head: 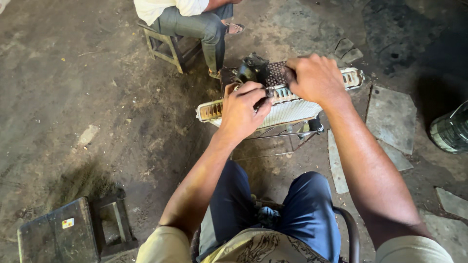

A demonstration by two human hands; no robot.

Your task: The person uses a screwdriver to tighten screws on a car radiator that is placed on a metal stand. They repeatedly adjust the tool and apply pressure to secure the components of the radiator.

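A long finned metal radiator core (287,109) lies across a thin wire stand (285,139) in front of my knees. On its top sits a black fitting (251,68) beside a dark mesh patch (276,73). My left hand (241,109) is closed on a small tool or part at the radiator's upper edge; what it grips is mostly hidden. My right hand (317,78) presses down on the mesh and the radiator's top, fingers curled over it.
Another person sits on a wooden stool (165,48) just beyond the radiator, one leg (212,39) close to it. A dark box-like block (73,234) lies at the lower left. Flat stone slabs (390,117) and a glass jar (451,129) are on the right.
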